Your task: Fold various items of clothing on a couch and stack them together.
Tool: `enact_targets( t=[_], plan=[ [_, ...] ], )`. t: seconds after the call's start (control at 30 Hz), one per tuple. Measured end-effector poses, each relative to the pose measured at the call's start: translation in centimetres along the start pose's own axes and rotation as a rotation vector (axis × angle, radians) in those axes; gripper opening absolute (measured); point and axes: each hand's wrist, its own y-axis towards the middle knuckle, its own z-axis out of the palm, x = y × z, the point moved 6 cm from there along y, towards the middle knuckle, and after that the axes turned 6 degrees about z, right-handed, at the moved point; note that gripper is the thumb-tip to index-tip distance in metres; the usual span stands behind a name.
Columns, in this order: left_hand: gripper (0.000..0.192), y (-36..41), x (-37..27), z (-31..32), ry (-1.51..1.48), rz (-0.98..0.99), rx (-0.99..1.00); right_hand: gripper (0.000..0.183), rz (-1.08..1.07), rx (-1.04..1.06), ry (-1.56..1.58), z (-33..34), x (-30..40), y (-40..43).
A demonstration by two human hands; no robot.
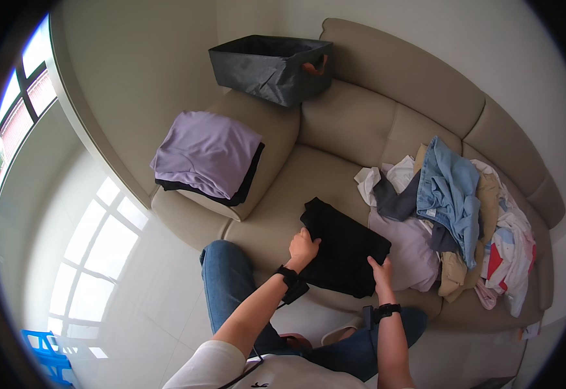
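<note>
A folded black cloth garment (pixel 344 248) is held between my two hands, over the front edge of the sofa seat. My left hand (pixel 304 247) grips its left edge, thumb on top. On its right side, my right hand (pixel 381 273) pinches the edge with the thumb uppermost. Up and to the left, a folded lavender garment (pixel 207 150) lies on a black one (pixel 244 194) on the sofa's armrest. A loose heap of clothes lies to the right, with light blue denim (pixel 448 189), a lavender cloth (pixel 404 253) and tan garments (pixel 487 194) in it.
A dark grey fabric storage bin (pixel 251 70) with a brown handle stands at the back corner of the beige sofa (pixel 351 112). A blue plastic stool (pixel 47 352) is on the tiled floor at lower left. Black bands with small devices are on both my wrists.
</note>
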Motion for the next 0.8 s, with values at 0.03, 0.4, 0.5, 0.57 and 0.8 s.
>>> enact_targets(
  t=[0.03, 0.4, 0.5, 0.57, 0.8],
  plan=[
    [0.041, 0.1, -0.6, 0.1, 0.044, 0.09, -0.016, 0.051, -0.001, -0.003, -0.003, -0.1, -0.2, 0.2],
    [0.022, 3.1, -4.3, -11.0, -0.066, 0.485, -0.241, 0.036, -0.267, -0.045, 0.103, 4.1, 11.1, -0.6],
    [0.023, 4.4, -5.1, -19.1, -0.051, 0.632, -0.454, 0.034, -0.363, -0.035, 0.23, 8.4, 16.4, -1.1],
    [0.026, 5.3, -5.6, -25.4, -0.106, 0.705, -0.552, 0.035, -0.396, 0.034, 0.234, 12.0, 20.1, -1.3],
    [0.027, 9.2, -1.6, -43.0, 0.227, 0.684, -0.666, 0.03, -0.483, 0.342, 0.443, 27.8, 30.2, -3.6]
  ],
)
